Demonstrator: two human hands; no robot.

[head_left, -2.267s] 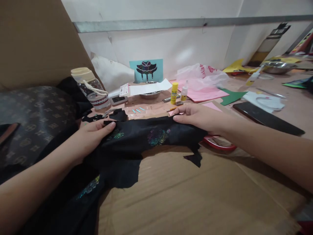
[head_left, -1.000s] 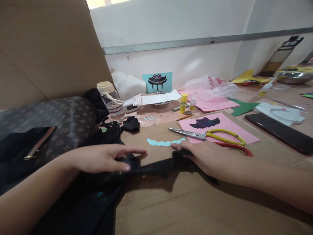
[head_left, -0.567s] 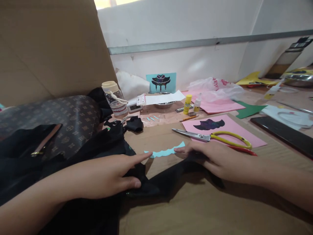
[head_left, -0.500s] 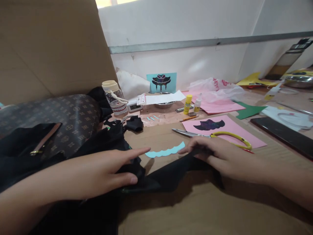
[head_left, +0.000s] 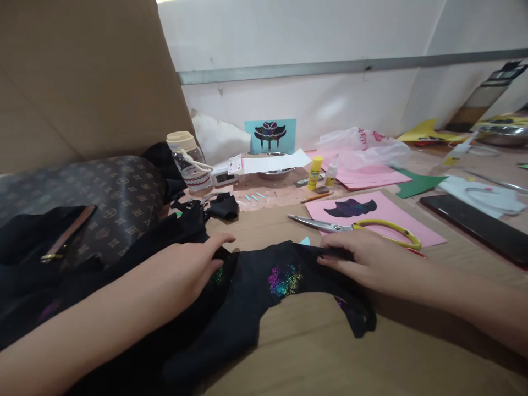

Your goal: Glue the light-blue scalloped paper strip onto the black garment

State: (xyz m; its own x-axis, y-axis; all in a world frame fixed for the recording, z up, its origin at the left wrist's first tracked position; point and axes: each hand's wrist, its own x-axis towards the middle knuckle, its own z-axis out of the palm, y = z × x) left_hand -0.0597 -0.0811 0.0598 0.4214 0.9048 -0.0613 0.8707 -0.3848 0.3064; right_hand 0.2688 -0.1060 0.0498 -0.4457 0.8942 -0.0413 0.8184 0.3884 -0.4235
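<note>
Cardboard sheet (head_left: 313,346) sits under the black glitter fabric (head_left: 247,291), which should handle light, soft and floppy; hold it taut at spread points on the far edge, not the thin cut tails. Right hand (head_left: 365,256) pinches that edge, left hand (head_left: 187,275) is at the left part, grip unclear. Just beyond: pink sheet (head_left: 396,212), scissors (head_left: 345,227) crowding the right hand, light-blue paper tip (head_left: 305,241).

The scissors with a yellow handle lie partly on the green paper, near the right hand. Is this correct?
Not quite: the paper is wrong. In the head view, the scissors with a yellow handle lie partly on the pink paper, near the right hand.
</note>
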